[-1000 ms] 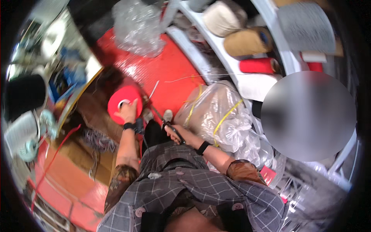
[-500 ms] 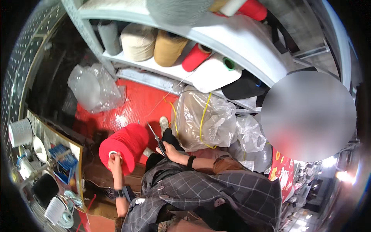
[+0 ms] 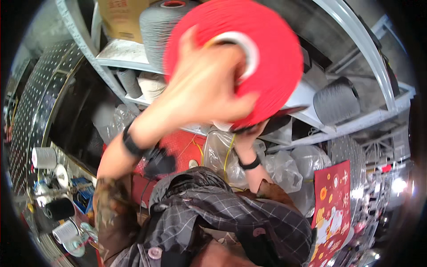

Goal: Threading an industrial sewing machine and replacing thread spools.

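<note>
A big red yarn cone is held up in front of the metal shelf, its white-rimmed core facing me. My left hand grips it, with fingers hooked into the core and the thumb spread over the yarn; motion blurs this hand. Under the cone's lower edge is my right hand, partly hidden by it. That hand is closed on dark scissors, whose blades point right and are partly covered. Whether the right hand also bears the cone's weight I cannot tell.
The shelf carries a grey yarn cone, a cardboard box and, at right, another grey cone. Bulky plastic bags lie below it. A red printed panel stands right; small spools are at left.
The red yarn cone has been lifted from low at the left up to shelf height, still in my left hand. My right hand, with the scissors, has moved up and right beneath it.
</note>
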{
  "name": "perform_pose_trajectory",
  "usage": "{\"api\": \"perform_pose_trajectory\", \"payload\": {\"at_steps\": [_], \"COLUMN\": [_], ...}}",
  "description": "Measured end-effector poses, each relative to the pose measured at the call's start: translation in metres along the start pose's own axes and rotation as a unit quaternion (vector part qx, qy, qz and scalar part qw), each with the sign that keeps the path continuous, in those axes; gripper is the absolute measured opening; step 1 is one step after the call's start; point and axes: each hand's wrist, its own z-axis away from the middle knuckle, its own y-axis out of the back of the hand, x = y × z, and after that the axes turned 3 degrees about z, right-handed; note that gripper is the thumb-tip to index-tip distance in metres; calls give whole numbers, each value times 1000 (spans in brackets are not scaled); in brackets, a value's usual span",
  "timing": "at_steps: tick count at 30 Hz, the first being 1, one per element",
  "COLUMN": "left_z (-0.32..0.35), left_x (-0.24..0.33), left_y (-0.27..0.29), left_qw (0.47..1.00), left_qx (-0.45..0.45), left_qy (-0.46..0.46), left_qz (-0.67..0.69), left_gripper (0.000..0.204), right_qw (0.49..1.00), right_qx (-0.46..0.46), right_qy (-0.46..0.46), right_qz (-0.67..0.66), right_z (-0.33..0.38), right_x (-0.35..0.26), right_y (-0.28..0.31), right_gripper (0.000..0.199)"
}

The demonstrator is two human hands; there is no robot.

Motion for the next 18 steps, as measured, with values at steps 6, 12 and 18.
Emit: {"api": "perform_pose_trajectory", "payload": {"at_steps": [6, 12, 18], "left_z": [-143, -202, -176], "left_x": [-46, -63, -82], "left_y": [-97, -185, -182], "left_qw": [991, 992, 990], "left_qx": [-122, -33, 118], "left_qy": [24, 46, -44], "left_qz": [-43, -113, -68], "left_gripper": [36, 32, 37], "right_qw": [988, 992, 994], "right_qx": [40, -58, -11], "right_qy": [-149, -104, -102], "right_qz": [-20, 32, 36], "right_z": [-100, -124, -84], "right_x": [81, 137, 138], "right_y": [-2, 20, 32], "right_gripper": [38, 21, 38]}}
